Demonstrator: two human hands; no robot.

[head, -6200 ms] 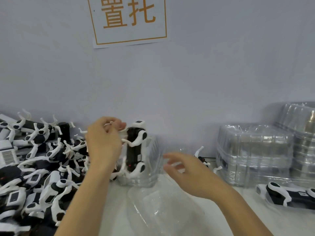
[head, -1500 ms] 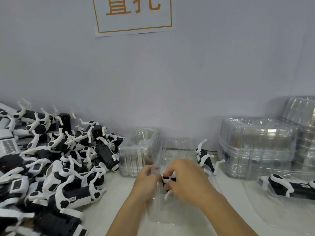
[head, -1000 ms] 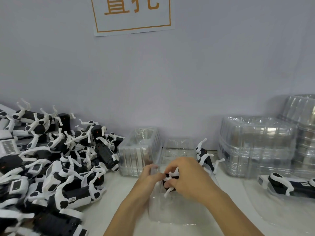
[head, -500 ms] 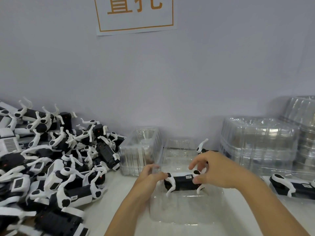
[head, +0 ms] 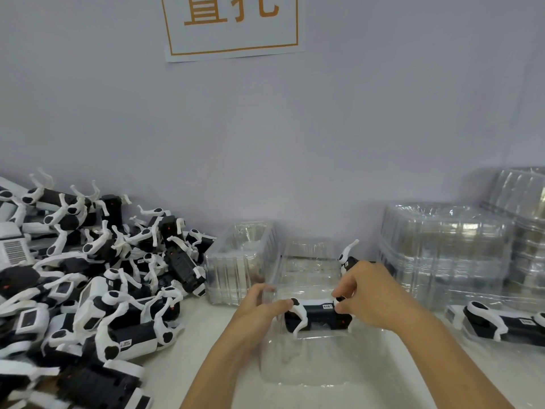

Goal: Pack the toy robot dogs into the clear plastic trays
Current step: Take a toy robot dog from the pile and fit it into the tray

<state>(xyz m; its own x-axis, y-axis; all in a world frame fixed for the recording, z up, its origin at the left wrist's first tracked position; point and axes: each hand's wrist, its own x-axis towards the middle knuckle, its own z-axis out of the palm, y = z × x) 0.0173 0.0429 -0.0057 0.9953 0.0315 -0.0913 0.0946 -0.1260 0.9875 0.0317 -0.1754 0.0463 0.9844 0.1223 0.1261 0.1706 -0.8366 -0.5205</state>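
Note:
A black-and-white toy robot dog [head: 317,315] lies sideways across the far end of a clear plastic tray [head: 324,364] in front of me. My left hand [head: 259,309] pinches its left end by a white leg. My right hand [head: 367,293] grips its right end. A big heap of toy robot dogs [head: 88,278] covers the table's left side. Another dog [head: 348,258] sticks up behind my right hand, partly hidden.
An upright stack of clear trays [head: 240,261] and one more tray [head: 309,261] stand just beyond my hands. Taller stacks of trays [head: 445,252] fill the right against the wall. A packed dog in a tray [head: 507,323] lies at the right edge.
My hands have spread from a bunched grip at the dog's middle to its two ends, and the dog has turned sideways and come down into the tray's far end.

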